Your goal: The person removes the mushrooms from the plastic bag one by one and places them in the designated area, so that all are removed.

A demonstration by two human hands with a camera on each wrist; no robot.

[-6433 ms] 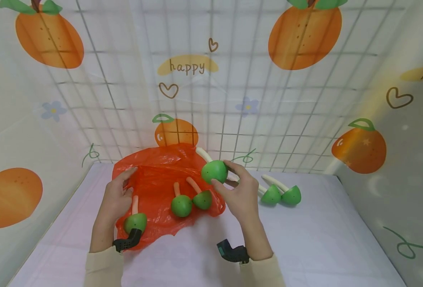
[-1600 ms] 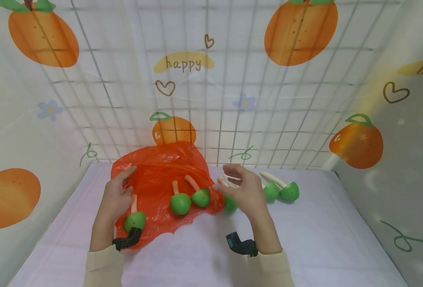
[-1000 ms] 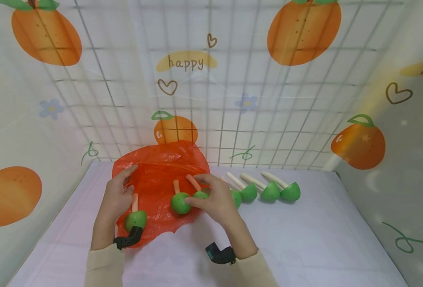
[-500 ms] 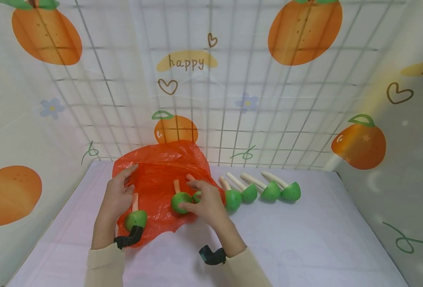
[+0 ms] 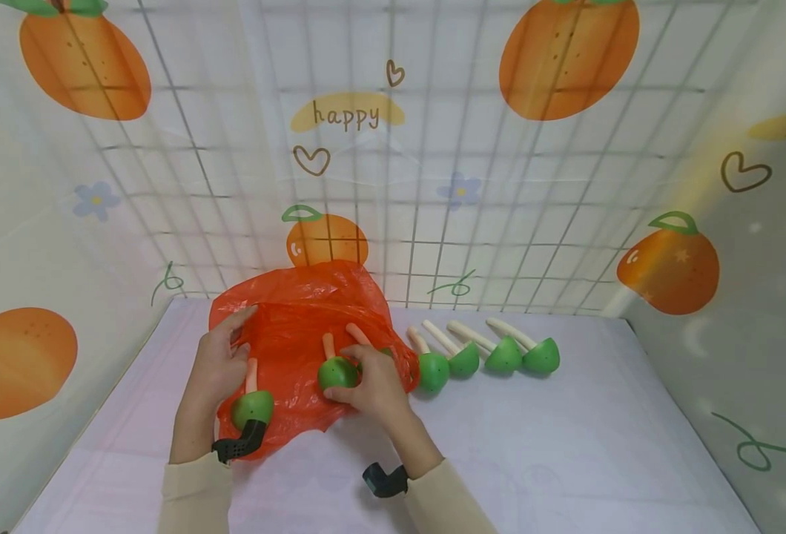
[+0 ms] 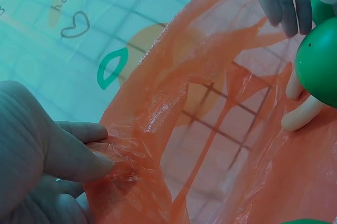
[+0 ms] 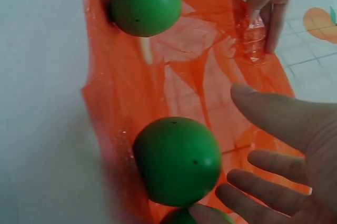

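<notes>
My left hand pinches the edge of a thin red plastic bag, its mouth facing me; in the left wrist view the bunched plastic sits between thumb and fingers. Toy mushrooms with green dotted caps and pale stems lie at the bag's opening. One mushroom is beside my left wrist. Another mushroom lies further right, with my right hand close around it, thumb and fingers spread. Behind those fingers a third mushroom is mostly hidden. The right wrist view shows the nearest cap in front of my loose fingers.
To the right of the bag, several more green-capped mushrooms lie in a slanted row on the white-covered table. A white curtain with printed oranges over a wire grid stands behind, and printed walls flank both sides.
My right hand held a mushroom beside the bag's right edge earlier; that mushroom now lies in the row. The hand has moved left over the bag's mushrooms. My left hand keeps its place.
</notes>
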